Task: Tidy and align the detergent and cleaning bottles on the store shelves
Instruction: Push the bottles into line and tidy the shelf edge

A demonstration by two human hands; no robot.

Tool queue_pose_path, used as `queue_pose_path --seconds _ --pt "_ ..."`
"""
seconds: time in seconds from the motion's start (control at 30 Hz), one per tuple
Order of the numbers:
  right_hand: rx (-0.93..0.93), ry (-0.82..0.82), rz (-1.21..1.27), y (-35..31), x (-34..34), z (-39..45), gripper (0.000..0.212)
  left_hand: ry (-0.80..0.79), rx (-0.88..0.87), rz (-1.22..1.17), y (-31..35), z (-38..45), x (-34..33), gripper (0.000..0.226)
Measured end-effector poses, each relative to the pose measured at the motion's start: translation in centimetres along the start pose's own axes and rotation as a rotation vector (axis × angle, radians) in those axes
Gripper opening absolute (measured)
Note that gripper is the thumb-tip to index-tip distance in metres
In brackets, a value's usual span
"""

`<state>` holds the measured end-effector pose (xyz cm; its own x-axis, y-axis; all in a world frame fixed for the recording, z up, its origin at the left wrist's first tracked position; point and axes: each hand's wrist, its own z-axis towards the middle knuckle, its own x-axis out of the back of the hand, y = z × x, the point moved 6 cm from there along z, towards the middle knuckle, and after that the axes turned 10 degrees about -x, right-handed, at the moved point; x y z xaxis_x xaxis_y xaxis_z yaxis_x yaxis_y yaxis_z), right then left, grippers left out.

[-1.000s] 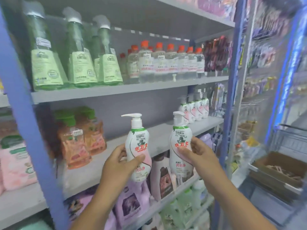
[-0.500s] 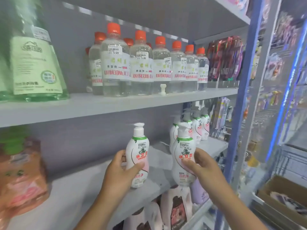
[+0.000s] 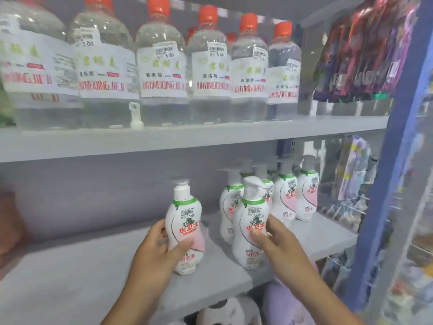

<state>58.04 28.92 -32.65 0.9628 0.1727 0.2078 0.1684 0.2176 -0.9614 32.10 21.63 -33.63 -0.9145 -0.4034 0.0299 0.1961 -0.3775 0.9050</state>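
Observation:
I hold two white pump bottles with green collars and pink-and-red labels over the grey middle shelf (image 3: 82, 273). My left hand (image 3: 154, 256) is wrapped around the left pump bottle (image 3: 185, 221), whose base is at the shelf surface. My right hand (image 3: 278, 245) grips the right pump bottle (image 3: 249, 221) from its right side, just in front of a row of several matching bottles (image 3: 295, 195) that stand at the shelf's back right. Whether either held bottle rests on the shelf is unclear.
Clear bottles with orange caps (image 3: 161, 66) line the upper shelf (image 3: 187, 137), with a small white cap (image 3: 136, 116) among them. Hanging packets (image 3: 360, 50) fill the right side beyond a blue upright (image 3: 384, 184). Purple and white refill pouches (image 3: 281, 303) sit on the shelf below.
Both hands have carried the two pump bottles up and inward onto the middle shelf, toward the matching row. The view has closed in on the shelf.

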Motion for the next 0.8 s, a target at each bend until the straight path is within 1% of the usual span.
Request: queue_pose_path --seconds 0.07,0.17,0.2,0.23,0.33,0.4,0.47,0.73,0.8 --pt "0.073 0.029 -0.090 0.6 0.5 0.9 0.036 0.037 0.016 0.013 -0.2 -0.2 -1.7 0.041" --pt "0.129 0.064 -0.217 1.3 0.3 1.2 0.076 0.091 0.019 0.009 -0.2 -0.5 -3.4 0.041" --pt "0.134 0.065 -0.244 1.7 0.3 1.2 0.082 0.105 0.019 0.005 -0.2 -0.5 -3.7 0.042" --pt "0.145 0.073 -0.269 2.0 0.2 1.2 0.083 0.110 0.019 0.007 -0.2 -0.6 -3.9 0.043" --pt "0.179 0.078 -0.301 2.5 0.3 1.6 0.076 0.086 0.001 0.062 0.0 -1.0 -4.2 0.044" --pt "0.168 0.046 -0.272 2.6 0.2 2.0 0.070 0.067 -0.008 0.112 0.0 -1.2 -4.1 0.043" --pt "0.154 0.052 -0.283 2.7 0.0 2.2 0.068 0.056 -0.006 0.137 -0.3 -1.2 -4.1 0.042" --pt "0.194 0.154 -0.360 2.5 -0.9 2.1 0.067 0.034 0.005 0.070 -0.7 -1.0 -3.8 0.052" --pt "0.208 0.193 -0.439 1.9 -1.1 2.3 0.067 0.032 -0.007 0.055 -0.7 -1.0 -3.9 0.052"
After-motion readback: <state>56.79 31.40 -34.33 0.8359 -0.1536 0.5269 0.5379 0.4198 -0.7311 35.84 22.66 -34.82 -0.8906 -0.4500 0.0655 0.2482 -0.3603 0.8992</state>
